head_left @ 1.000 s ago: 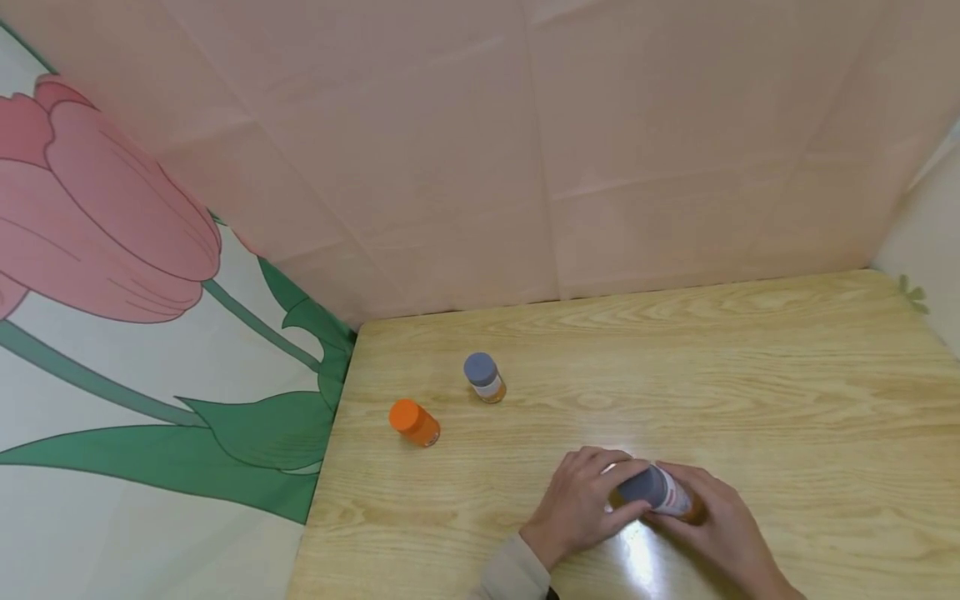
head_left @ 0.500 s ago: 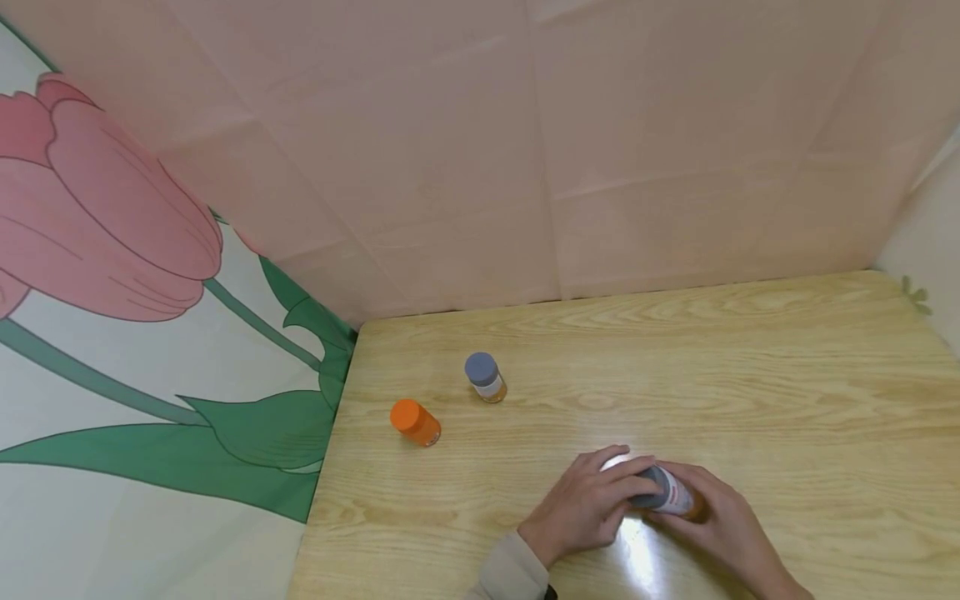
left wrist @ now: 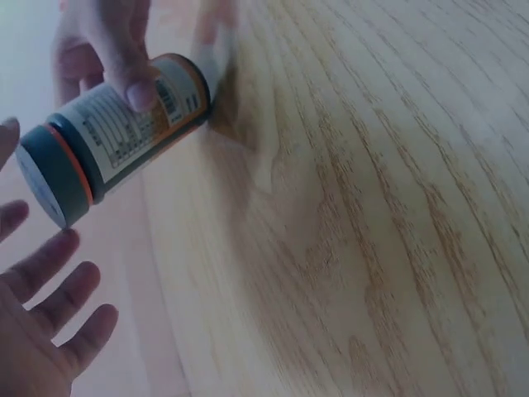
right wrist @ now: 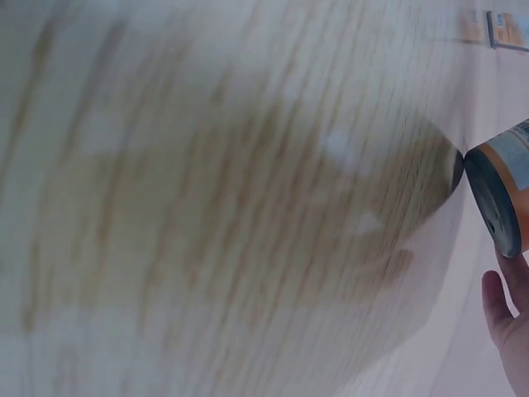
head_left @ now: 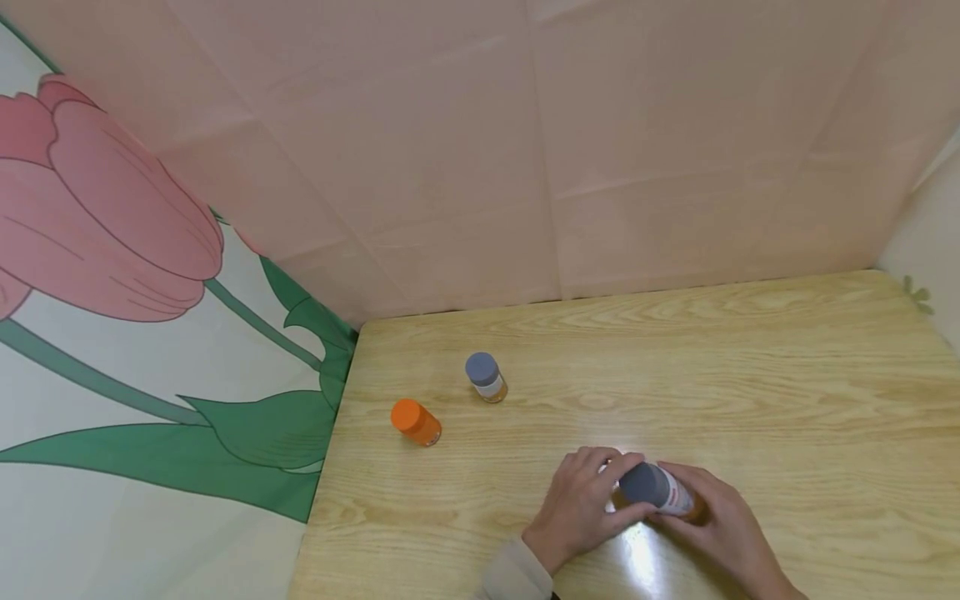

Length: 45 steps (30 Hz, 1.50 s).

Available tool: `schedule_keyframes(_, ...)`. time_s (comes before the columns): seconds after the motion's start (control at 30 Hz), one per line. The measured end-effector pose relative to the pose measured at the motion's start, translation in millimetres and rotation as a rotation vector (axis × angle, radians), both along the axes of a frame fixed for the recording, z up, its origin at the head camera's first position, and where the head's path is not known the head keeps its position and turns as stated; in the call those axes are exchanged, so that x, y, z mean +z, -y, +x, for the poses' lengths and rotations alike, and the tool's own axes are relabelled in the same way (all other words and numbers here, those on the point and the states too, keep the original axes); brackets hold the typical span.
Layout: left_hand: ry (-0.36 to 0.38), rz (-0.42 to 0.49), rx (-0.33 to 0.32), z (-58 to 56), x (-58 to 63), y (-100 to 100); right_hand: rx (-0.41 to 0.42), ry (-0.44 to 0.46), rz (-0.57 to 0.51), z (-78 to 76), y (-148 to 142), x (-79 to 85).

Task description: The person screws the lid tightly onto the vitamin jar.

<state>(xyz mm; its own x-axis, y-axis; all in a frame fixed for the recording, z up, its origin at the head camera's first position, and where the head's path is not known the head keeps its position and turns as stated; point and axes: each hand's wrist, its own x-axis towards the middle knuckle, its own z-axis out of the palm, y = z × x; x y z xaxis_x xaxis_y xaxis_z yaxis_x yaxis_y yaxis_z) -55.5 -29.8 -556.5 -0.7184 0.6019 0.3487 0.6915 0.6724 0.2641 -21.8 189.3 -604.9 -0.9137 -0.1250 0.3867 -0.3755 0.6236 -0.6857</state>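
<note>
A pill bottle with a dark cap and a white and orange label is held tilted at the table's near side. My right hand grips its body, the thumb lying along the label in the left wrist view. My left hand has thumb and forefinger on opposite sides of the cap. In the left wrist view the other fingers spread away beneath it. The bottle's base shows in the right wrist view, its lower rim close to the tabletop.
Two more bottles stand upright to the left on the wood-grain table: one with a blue-grey cap, one all orange. A pink cloth hangs behind the far edge. Tulip-printed fabric borders the left side.
Half a second ago my left fingers lay further over the cap; they have since drawn back and parted, uncovering its top. My right hand and the bottle stay nearly still.
</note>
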Motion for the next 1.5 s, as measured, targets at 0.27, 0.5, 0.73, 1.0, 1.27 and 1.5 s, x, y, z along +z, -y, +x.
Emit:
schedule_keyframes(0.27, -0.001, -0.076, -0.064, -2.0, 4.7, 2.2, 0.008, -0.006, 0.007, -0.2, 0.4, 1.2)
schedule_keyframes(0.5, 0.025, -0.098, -0.176, -3.9, 8.5, 5.8, -0.003, 0.027, 0.004, 0.9, -0.7, 3.0)
schedule_keyframes(0.73, -0.023, -0.097, -0.208, -4.0, 8.2, 7.5, -0.007, 0.02, -0.007, 1.4, -0.2, 1.7)
schedule_keyframes(1.0, -0.052, -0.045, -0.1, -1.7, 4.5, 3.9, -0.026, -0.019, -0.023, 2.3, 1.6, 0.1)
schedule_keyframes(1.27, -0.013, -0.049, 0.013, 1.4, 2.2, -1.3, -0.035, -0.019, -0.026, 4.6, 2.0, -2.3)
schedule_keyframes(1.5, 0.005, -0.078, -0.055, -0.8, 5.3, 0.8, -0.025, -0.036, -0.013, 2.8, 0.5, -4.9)
